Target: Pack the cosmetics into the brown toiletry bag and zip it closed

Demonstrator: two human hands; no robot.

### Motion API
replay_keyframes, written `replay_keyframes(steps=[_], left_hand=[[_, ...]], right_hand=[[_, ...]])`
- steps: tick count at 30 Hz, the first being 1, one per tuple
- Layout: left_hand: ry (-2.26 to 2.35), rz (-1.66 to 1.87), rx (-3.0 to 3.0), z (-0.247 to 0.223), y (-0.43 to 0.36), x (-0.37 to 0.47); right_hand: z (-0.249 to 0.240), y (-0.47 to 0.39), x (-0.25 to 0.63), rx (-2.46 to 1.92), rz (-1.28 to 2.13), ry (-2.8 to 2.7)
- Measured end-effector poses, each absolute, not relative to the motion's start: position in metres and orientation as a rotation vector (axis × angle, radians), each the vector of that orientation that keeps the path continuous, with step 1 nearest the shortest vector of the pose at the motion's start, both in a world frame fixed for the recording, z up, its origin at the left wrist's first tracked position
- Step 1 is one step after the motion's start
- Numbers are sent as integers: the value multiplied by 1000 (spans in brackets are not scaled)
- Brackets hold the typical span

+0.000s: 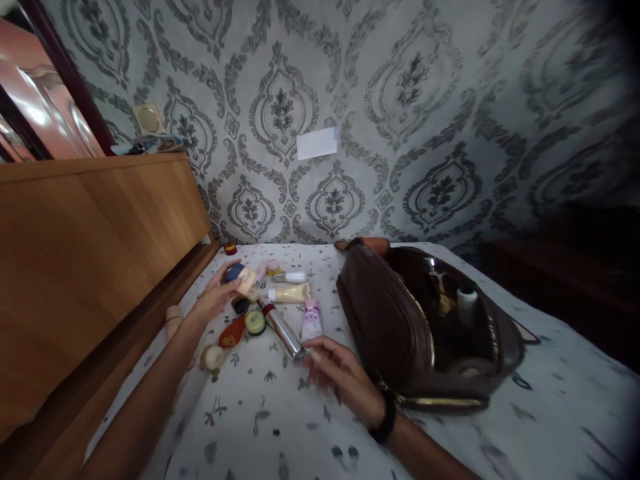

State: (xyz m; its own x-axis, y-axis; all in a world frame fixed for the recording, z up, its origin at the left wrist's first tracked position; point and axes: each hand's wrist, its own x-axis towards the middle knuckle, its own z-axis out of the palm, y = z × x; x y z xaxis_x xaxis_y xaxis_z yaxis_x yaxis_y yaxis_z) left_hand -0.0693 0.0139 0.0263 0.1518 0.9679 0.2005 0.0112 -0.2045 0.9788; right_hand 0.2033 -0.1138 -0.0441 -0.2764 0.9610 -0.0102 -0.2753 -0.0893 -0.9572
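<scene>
My left hand [217, 293] is closed around a small cream-coloured bottle with a dark blue cap [246, 280], tilted above the other cosmetics. My right hand [343, 373] has its fingers apart and holds nothing that I can see. Its fingertips are by the lower ends of a silver cylinder with a red band [285, 333] and a pink-and-white tube [312, 322]; whether they touch is unclear. Around the hands lie a cream tube [290, 293], a white-capped bottle [295, 277], a round jar with a pale green top [255, 323] and an orange-red item [232, 332].
A brown leather bag [385, 313] lies unzipped on the right, a white-topped bottle [467, 303] inside it. A wooden panel [100, 247] borders the patterned sheet [270, 413] on the left. A small dark red jar [230, 248] sits by the wall [335, 200].
</scene>
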Motion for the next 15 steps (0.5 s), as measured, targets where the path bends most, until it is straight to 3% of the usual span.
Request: replay_keyframes(steps=[9,15], left_hand=[[721,988,1739,13,-82,-7],[727,935,1953,5,-95,-10]], right_hand=[[-23,-131,181,-721,1762,-889],[-22,-142,169,-775,1575,-877]])
